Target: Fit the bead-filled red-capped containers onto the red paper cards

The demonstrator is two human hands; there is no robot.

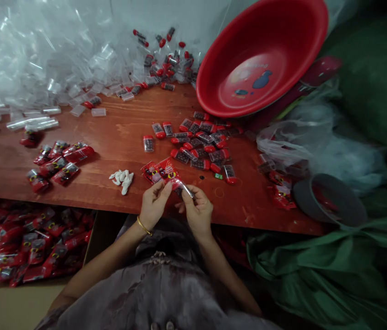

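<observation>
Both hands are closed at the near edge of the counter (117, 137): a red printed packet (166, 174) is pinched by the left hand (154, 204), and a clear plastic sleeve (183, 187) touching that packet is gripped by the right hand (198, 211). A red basin (262, 55) is tilted at the far right. Clear sleeves (24, 59) are heaped at the far left. Filled packets (24, 247) are piled in a carton below, near left. Small red-capped cases (200, 146) are scattered just beyond the hands. White pieces (122, 178) lie left of the packet.
</observation>
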